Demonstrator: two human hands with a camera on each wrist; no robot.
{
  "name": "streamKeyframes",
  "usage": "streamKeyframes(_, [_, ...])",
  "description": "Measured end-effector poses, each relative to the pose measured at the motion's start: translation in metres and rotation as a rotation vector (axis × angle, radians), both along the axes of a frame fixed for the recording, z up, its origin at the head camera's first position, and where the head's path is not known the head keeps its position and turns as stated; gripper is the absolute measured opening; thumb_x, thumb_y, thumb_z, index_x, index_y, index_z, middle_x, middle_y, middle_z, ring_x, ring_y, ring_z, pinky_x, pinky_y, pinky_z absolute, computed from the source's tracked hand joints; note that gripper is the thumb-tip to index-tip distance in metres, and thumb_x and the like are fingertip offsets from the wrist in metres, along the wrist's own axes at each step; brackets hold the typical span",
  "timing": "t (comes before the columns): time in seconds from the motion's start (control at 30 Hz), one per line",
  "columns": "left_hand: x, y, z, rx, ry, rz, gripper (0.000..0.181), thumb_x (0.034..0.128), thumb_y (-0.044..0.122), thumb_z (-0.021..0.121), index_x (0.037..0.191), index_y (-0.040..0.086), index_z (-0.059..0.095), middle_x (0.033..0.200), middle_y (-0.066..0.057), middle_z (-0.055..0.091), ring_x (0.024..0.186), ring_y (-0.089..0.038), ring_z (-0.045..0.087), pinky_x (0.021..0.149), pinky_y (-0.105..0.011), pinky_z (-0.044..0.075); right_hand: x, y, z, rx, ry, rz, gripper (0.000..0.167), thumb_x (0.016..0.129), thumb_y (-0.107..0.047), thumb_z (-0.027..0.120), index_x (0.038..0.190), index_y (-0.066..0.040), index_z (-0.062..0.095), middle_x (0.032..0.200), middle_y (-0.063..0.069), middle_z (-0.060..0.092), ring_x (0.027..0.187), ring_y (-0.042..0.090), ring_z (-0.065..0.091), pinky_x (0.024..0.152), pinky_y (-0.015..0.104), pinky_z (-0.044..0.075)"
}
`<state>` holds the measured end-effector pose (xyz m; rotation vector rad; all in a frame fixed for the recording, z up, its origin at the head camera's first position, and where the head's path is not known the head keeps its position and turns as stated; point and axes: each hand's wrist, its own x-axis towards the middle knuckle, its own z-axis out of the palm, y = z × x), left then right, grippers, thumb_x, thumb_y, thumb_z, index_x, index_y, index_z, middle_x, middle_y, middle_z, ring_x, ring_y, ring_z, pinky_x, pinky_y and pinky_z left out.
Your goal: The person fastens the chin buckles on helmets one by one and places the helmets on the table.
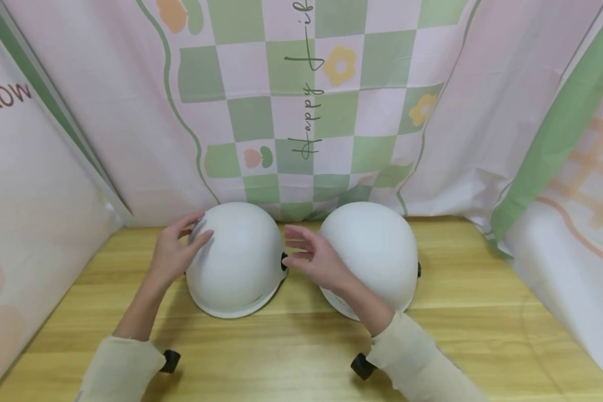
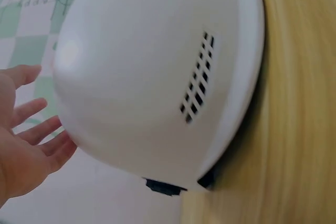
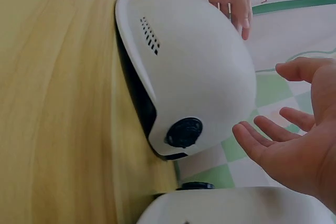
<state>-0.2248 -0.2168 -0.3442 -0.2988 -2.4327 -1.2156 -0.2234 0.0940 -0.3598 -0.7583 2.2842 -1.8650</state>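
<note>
Carefully, I watch the left helmet [image 1: 241,265] on the table [image 1: 261,357] between left hand [image 1: 176,251] and right hand [image 1: 319,258], fingers [image 3: 254,140] wide; being smooth, it might slip, or the right forearm [image 1: 369,307] knock the other helmet [image 1: 377,240].

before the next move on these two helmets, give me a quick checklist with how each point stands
1. Left helmet dome up on table: ok.
2. Right helmet standing apart from it: ok, gap visible.
3. Left hand at the left helmet's outer side: ok, fingers relaxed.
4. Right hand at its other side: ok, fingers loosely extended.
5. Firm hold: not ok, neither hand grips.
6. Anything inside the helmets: cannot tell, insides mostly hidden.
</note>
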Motion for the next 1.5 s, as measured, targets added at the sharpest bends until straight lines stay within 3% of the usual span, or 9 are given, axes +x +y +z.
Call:
streamKeyframes(0.23, [0.003, -0.012, -0.004, -0.039, -0.117, -0.026, 0.055, 0.1015, 0.021, 0.070, 0.145, -0.008, 0.052, 0.150, -0.029, 0.050, 0.139, -0.047, 0.046, 0.112, -0.062, 0.039, -0.003, -0.010, -0.007, -0.005, -0.008, -0.025, 0.063, 0.093, 0.003, 0.072, 0.151, 0.003, 0.046, 0.149, 0.028, 0.051, 0.135, 0.046, 0.052, 0.110, 0.060, 0.043])
streamKeyframes(0.43, [0.004, -0.023, -0.013, -0.024, -0.202, 0.011, 0.060, 0.1052, 0.032, 0.063, 0.151, -0.004, 0.047, 0.154, -0.028, 0.045, 0.141, -0.048, 0.042, 0.114, -0.064, 0.036, -0.007, -0.018, -0.015, 0.023, -0.034, -0.064, 0.064, 0.092, 0.002, 0.074, 0.151, -0.001, 0.048, 0.151, 0.026, 0.049, 0.137, 0.046, 0.050, 0.110, 0.058, 0.044])
streamKeyframes(0.73, [0.005, -0.029, -0.027, -0.113, -0.158, 0.020, 0.061, 0.1079, 0.040, 0.054, 0.154, 0.001, 0.045, 0.156, -0.029, 0.043, 0.140, -0.052, 0.040, 0.110, -0.074, 0.032, -0.013, -0.023, -0.026, 0.038, -0.060, -0.098, 0.068, 0.091, -0.001, 0.077, 0.152, -0.002, 0.048, 0.151, 0.025, 0.050, 0.138, 0.046, 0.048, 0.111, 0.056, 0.044])
streamKeyframes(1.0, [0.006, -0.028, -0.029, -0.127, -0.134, 0.007, 0.061, 0.1085, 0.040, 0.053, 0.156, 0.003, 0.043, 0.158, -0.027, 0.042, 0.144, -0.051, 0.038, 0.112, -0.072, 0.032, -0.013, -0.029, -0.030, 0.057, -0.099, -0.107, 0.078, 0.089, -0.007, 0.082, 0.156, -0.007, 0.044, 0.158, 0.021, 0.042, 0.143, 0.046, 0.042, 0.111, 0.054, 0.045])
streamKeyframes(1.1, [0.006, -0.028, -0.029, -0.085, -0.175, -0.018, 0.062, 0.1092, 0.040, 0.052, 0.159, 0.006, 0.039, 0.157, -0.028, 0.041, 0.138, -0.054, 0.043, 0.106, -0.071, 0.040, -0.012, -0.031, -0.031, 0.063, -0.131, -0.117, 0.083, 0.088, -0.009, 0.084, 0.158, -0.010, 0.041, 0.160, 0.019, 0.040, 0.144, 0.045, 0.040, 0.112, 0.055, 0.044])
streamKeyframes(1.2, [0.006, -0.031, -0.031, -0.009, -0.276, -0.042, 0.067, 0.1096, 0.043, 0.049, 0.164, 0.011, 0.028, 0.157, -0.032, 0.037, 0.135, -0.058, 0.045, 0.102, -0.070, 0.045, -0.014, -0.033, -0.033, 0.071, -0.141, -0.128, 0.089, 0.086, -0.011, 0.086, 0.160, -0.012, 0.038, 0.160, 0.019, 0.039, 0.145, 0.046, 0.039, 0.114, 0.058, 0.040])
streamKeyframes(1.33, [0.005, -0.037, -0.036, 0.105, -0.427, -0.075, 0.073, 0.1095, 0.048, 0.046, 0.168, 0.020, 0.013, 0.160, -0.037, 0.027, 0.140, -0.059, 0.038, 0.103, -0.068, 0.045, -0.016, -0.036, -0.037, 0.045, -0.172, -0.136, 0.095, 0.082, -0.010, 0.088, 0.162, -0.015, 0.035, 0.161, 0.022, 0.036, 0.145, 0.046, 0.039, 0.113, 0.061, 0.038])
streamKeyframes(1.5, [0.006, -0.042, -0.042, 0.226, -0.517, -0.152, 0.074, 0.1097, 0.047, 0.046, 0.168, 0.023, 0.008, 0.162, -0.037, 0.018, 0.144, -0.058, 0.031, 0.101, -0.067, 0.047, -0.020, -0.038, -0.043, -0.006, -0.213, -0.146, 0.098, 0.081, -0.009, 0.089, 0.162, -0.018, 0.034, 0.160, 0.026, 0.033, 0.143, 0.046, 0.041, 0.109, 0.059, 0.044])
